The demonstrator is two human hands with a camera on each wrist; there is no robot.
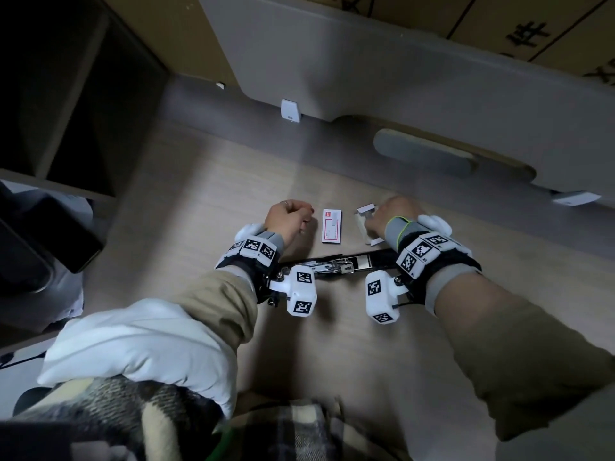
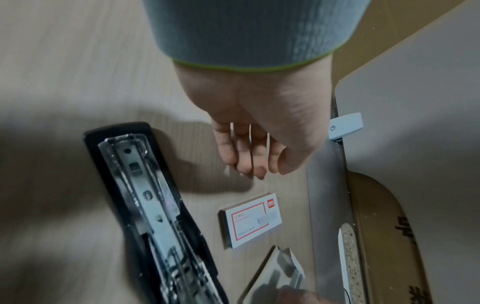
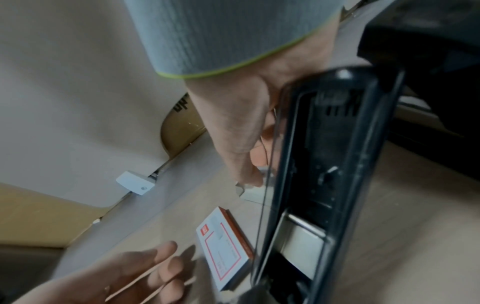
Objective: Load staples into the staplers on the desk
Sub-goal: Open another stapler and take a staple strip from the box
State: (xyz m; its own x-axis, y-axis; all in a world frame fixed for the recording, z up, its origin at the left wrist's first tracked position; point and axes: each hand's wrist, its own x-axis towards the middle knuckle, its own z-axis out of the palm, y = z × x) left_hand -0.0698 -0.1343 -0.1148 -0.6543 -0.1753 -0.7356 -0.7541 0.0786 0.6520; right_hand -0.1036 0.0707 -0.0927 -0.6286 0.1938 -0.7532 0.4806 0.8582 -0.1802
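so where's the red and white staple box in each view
Head: staple box at centre, on the desk between the two hands.
Left wrist: staple box lower centre, right of the open stapler.
Right wrist: staple box lower centre, left of the stapler.
Shared landmark: the white clip under the grey panel.

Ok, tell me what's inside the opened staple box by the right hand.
The right hand reaches into the opened staple box. The left wrist view shows a pale, shiny interior, probably staple strips. The hand covers the rest, so how many remain cannot be told.
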